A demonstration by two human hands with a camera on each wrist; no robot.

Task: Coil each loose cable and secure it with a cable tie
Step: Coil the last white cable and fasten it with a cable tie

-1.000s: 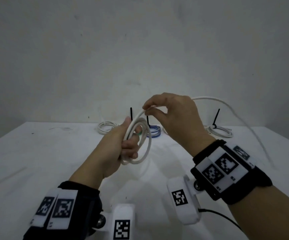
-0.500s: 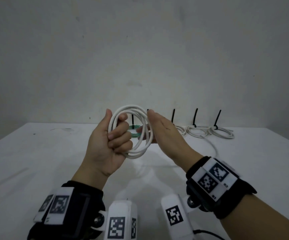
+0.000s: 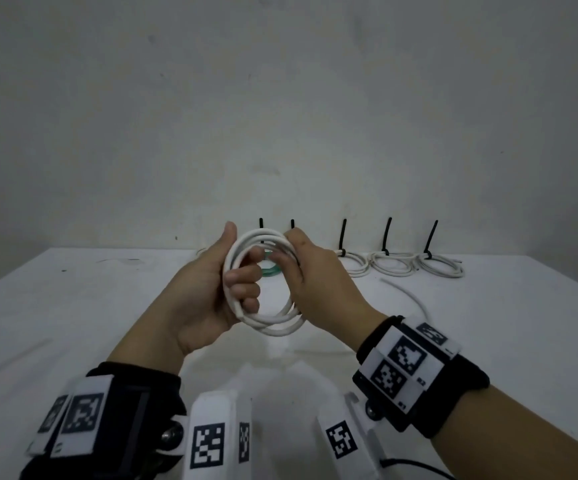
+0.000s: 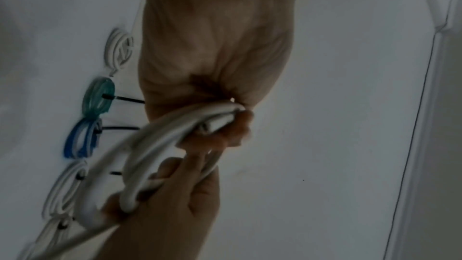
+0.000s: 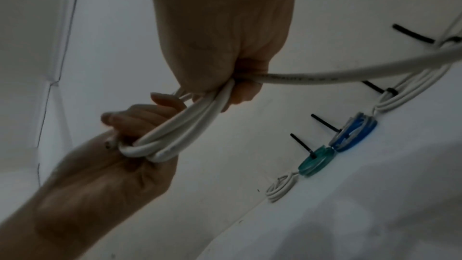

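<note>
A white cable [image 3: 273, 327] is wound into several loops held upright above the table. My left hand [image 3: 242, 289] grips the coil's left side, fingers curled through the loops, thumb up. My right hand [image 3: 292, 268] holds the coil's right side. In the right wrist view its fingers [image 5: 240, 94] pinch the bundled strands [image 5: 180, 131], and the loose tail [image 5: 350, 68] runs off to the right. That tail [image 3: 412, 299] lies curved on the table. In the left wrist view my left fingers [image 4: 235, 128] are wrapped round the strands [image 4: 155, 141].
Along the table's back edge lie tied coils with black cable ties standing up: three white ones [image 3: 391, 266], a blue one [image 5: 355, 135] and a green one [image 5: 316, 161]. A small white coil [image 5: 280, 187] lies at the left end. The white wall stands behind.
My right hand came down from above the coil and took hold of its right side. Another loop has joined the coil, and the tail has dropped from an arc in the air onto the table.
</note>
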